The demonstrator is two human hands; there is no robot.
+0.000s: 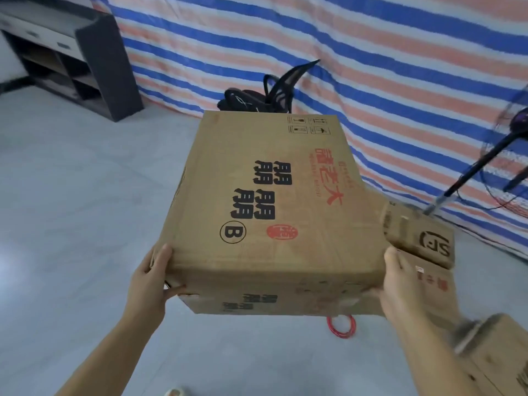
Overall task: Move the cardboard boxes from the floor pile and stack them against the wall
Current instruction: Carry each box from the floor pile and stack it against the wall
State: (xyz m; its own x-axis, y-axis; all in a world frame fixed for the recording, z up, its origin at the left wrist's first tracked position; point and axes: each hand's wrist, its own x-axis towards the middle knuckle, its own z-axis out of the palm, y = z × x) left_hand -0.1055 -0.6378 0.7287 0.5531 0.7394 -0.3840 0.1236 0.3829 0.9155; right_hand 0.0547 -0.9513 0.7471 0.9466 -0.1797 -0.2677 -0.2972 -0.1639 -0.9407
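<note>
Gripping the large cardboard box at its two near corners, the left hand and the right hand hold it up off the floor, thumbs over the top edge and fingers curled underneath. A hand on each side probably suits a box this wide and keeps its printed top roughly level for carrying. The box hangs in front of the person, well apart from the striped tarp that covers the wall beyond it — so the carry is likely under way, with stacking not yet done.

Just right of the held box lie other boxes of the pile: a smaller box with a stamped logo, a flat one under it, and a blurred box nearer the person. Below the held box a red ring rests on the floor. Behind the box, against the tarp, sits a black chair; far to the box's right a standing fan leans in view, and far to its left stands a dark shelf unit.

The floor is pale, smooth and faintly glossy — a slip hazard, perhaps, with the view down blocked.
</note>
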